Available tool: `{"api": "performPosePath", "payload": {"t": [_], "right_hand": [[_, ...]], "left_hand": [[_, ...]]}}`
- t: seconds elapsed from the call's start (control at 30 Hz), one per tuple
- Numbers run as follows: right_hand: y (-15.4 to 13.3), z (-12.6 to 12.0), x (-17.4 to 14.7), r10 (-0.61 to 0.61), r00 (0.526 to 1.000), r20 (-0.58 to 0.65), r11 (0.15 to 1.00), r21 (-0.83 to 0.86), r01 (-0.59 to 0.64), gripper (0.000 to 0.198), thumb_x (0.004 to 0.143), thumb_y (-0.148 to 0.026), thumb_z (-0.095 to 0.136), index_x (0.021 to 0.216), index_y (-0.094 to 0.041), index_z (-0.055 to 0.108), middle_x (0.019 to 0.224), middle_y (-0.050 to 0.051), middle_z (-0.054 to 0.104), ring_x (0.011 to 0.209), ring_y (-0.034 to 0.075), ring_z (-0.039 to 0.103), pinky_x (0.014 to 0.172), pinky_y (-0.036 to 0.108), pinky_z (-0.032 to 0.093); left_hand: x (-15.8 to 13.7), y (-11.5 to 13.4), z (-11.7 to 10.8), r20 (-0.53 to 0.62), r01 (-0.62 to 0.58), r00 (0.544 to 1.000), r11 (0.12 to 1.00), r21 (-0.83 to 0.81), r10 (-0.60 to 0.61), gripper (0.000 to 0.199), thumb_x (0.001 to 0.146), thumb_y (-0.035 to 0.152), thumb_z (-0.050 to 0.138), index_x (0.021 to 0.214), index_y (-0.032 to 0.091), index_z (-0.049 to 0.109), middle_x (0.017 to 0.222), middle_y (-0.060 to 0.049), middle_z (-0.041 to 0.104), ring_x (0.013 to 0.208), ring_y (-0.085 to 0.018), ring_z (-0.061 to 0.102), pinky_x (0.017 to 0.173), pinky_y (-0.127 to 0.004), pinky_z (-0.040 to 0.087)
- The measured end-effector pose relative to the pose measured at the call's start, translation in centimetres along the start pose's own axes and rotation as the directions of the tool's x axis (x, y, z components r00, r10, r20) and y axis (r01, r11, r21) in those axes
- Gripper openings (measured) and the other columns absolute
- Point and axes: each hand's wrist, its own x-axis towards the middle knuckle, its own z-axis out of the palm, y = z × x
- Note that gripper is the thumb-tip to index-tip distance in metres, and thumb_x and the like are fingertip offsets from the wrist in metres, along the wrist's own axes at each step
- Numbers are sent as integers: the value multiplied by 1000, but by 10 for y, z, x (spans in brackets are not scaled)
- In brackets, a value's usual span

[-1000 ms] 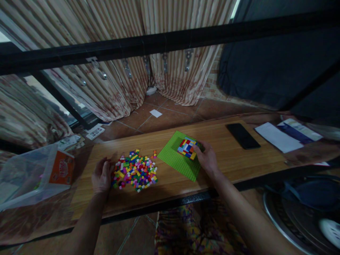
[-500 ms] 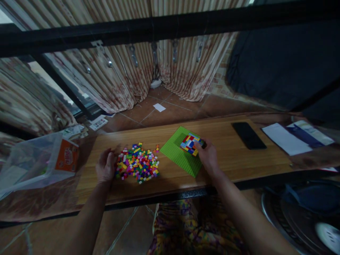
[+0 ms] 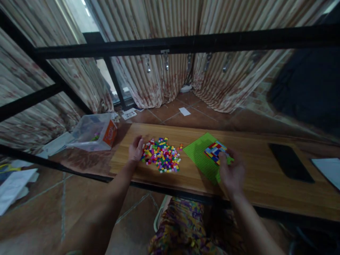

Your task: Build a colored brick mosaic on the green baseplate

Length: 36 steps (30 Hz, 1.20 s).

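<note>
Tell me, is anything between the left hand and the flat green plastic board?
Yes: a multicoloured heap of small plastic bricks beside the left hand, then small orange bricks near the board.

At six o'clock the person wears loose, creased trousers [image 3: 186, 216] in a busy purple, yellow and dark print, dimming into shadow toward five. The left forearm [image 3: 114, 198], near seven, and right forearm [image 3: 253, 216], near five, are bare, as are the left hand [image 3: 136, 150] and right hand [image 3: 235, 175].
</note>
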Motion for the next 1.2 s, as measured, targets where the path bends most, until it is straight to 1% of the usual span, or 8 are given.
{"api": "performPosePath", "payload": {"t": [0.07, 0.13, 0.23, 0.33, 0.5, 0.7, 0.93, 1.2], "right_hand": [[-19, 8, -16, -117, 993, 32, 991, -58, 118, 41, 90, -47, 51, 118, -18, 61, 115, 16, 64, 113, 32, 55, 101, 53, 39], [-35, 22, -32, -208, 968, 138, 976, -29, 214, 33, 92, -44, 50, 112, -21, 64, 112, 13, 66, 110, 30, 56, 99, 50, 41], [-52, 45, -53, -308, 892, 332, 949, 46, 311, 26, 93, -38, 50, 108, -24, 66, 112, 10, 66, 109, 28, 56, 97, 46, 43], [-62, 64, -65, -356, 823, 442, 932, 108, 345, 25, 94, -34, 50, 108, -24, 67, 113, 9, 67, 109, 27, 56, 98, 45, 43], [-65, 79, -52, -367, 806, 465, 927, 114, 357, 26, 93, -31, 47, 107, -23, 68, 112, 9, 67, 107, 27, 57, 97, 44, 44], [-45, 91, -2, -307, 834, 459, 899, -146, 412, 35, 88, -17, 40, 110, -16, 67, 104, 14, 67, 99, 30, 58, 94, 46, 44], [-40, 115, 22, -327, 703, 631, 815, -188, 548, 42, 79, -5, 46, 112, -19, 68, 103, 12, 71, 100, 27, 60, 95, 41, 41], [-53, 121, 2, -344, 638, 689, 839, -80, 538, 30, 84, -8, 47, 93, -23, 72, 93, 7, 69, 93, 23, 60, 88, 33, 44]], "left_hand": [[0, -2, 0, -3, 3, 1000, 1000, -24, -3, 40, 84, 49, 55, 107, 18, 64, 102, -10, 70, 106, -26, 64, 94, -38, 51], [-1, -3, 0, -1, 8, 1000, 999, -47, -8, 41, 85, 50, 54, 109, 18, 64, 102, -10, 70, 105, -25, 65, 92, -38, 52], [-2, -2, -2, 1, 16, 1000, 997, -79, -16, 43, 86, 52, 53, 110, 18, 64, 100, -11, 71, 97, -25, 67, 88, -38, 54], [-3, 1, -4, -10, 23, 1000, 992, -124, -25, 47, 88, 54, 50, 113, 16, 63, 100, -12, 71, 92, -24, 69, 85, -38, 55], [-3, -2, -4, -67, 49, 996, 975, -219, -65, 53, 89, 57, 46, 120, 15, 57, 113, -15, 68, 102, -24, 68, 86, -37, 57], [0, -8, -1, -57, 95, 992, 954, -286, -116, 54, 86, 59, 51, 117, 15, 58, 110, -15, 67, 96, -24, 69, 82, -37, 58], [2, -10, 0, -45, 85, 994, 966, -245, -99, 54, 85, 60, 50, 113, 15, 59, 102, -13, 68, 92, -23, 69, 86, -38, 57], [2, -8, -1, -45, 80, 995, 975, -209, -91, 50, 85, 58, 53, 111, 16, 61, 97, -11, 69, 84, -21, 68, 83, -38, 57]]}}
